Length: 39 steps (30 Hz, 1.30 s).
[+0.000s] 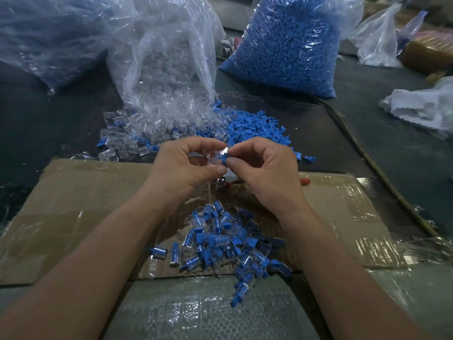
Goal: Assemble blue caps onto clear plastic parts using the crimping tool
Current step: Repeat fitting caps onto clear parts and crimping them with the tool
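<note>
A clear plastic part (212, 161) is being pinched between the thumb and curled fingers of the left hand (188, 168), just above the far edge of the flattened cardboard sheet (73, 204). A blue cap (225, 157) is being gripped by the thumb and forefinger of the right hand (264, 173) and is being held against that clear part, so that both pieces are touching; how far the cap is seated cannot be told. A heap of assembled pieces (220, 241), blue inside clear, is being kept on the near middle of the cardboard, with a few spilling over its near edge. The crimping tool (305, 182) is lying at the cardboard's far edge, mostly hidden beneath the hands, with only a red handle tip and a bit of metal showing. Just beyond the cardboard, loose clear parts (137, 133) are being spilled from an open transparent bag (166, 57), and loose blue caps (255, 130) are lying in a pile beside them. Farther beyond the cardboard, a full sack of blue caps (289, 45) is standing on the dark table (392, 148).
</note>
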{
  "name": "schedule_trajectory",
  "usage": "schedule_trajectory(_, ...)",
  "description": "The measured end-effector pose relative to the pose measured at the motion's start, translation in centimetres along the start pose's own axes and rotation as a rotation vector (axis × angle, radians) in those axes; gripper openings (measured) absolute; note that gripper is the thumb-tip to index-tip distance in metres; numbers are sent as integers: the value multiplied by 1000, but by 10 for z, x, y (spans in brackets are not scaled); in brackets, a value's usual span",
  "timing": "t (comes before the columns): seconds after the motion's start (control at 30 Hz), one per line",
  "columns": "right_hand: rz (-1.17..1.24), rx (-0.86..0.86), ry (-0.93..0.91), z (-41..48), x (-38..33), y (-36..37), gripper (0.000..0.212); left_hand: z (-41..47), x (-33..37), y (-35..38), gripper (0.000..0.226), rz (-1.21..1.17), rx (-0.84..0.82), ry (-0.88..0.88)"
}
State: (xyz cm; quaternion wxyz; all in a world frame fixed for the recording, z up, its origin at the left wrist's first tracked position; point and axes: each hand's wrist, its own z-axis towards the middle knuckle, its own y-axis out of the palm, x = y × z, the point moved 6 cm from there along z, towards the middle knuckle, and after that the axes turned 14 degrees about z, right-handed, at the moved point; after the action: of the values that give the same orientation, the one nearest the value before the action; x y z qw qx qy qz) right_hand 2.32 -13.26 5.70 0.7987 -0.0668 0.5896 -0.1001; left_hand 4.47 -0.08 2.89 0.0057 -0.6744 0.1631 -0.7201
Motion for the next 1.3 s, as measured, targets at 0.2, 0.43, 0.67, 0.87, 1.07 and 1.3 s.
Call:
schedule_trajectory(0.2,-10,-21,0,0,0,1,20,0,1,0,27,4,-9,2)
schedule_trajectory(0.43,-94,-94,22,1,1,4,19,1,-1,-1,28,-13,14,-2)
schedule_trajectory(0.67,-53,-27,1,0,-1,0,23,1,0,-4,34,88,67,-3)
schedule_trajectory(0.87,-54,-36,20,0,0,1,17,1,2,-4,18,66,54,2)
schedule_trajectory(1.07,-35,-10,8,-1,0,-2,26,1,0,-3,24,19,55,-26)
schedule_trajectory(1.3,2,43,-40,-1,-2,-6,21,3,-5,-5,14,-3,83,-53)
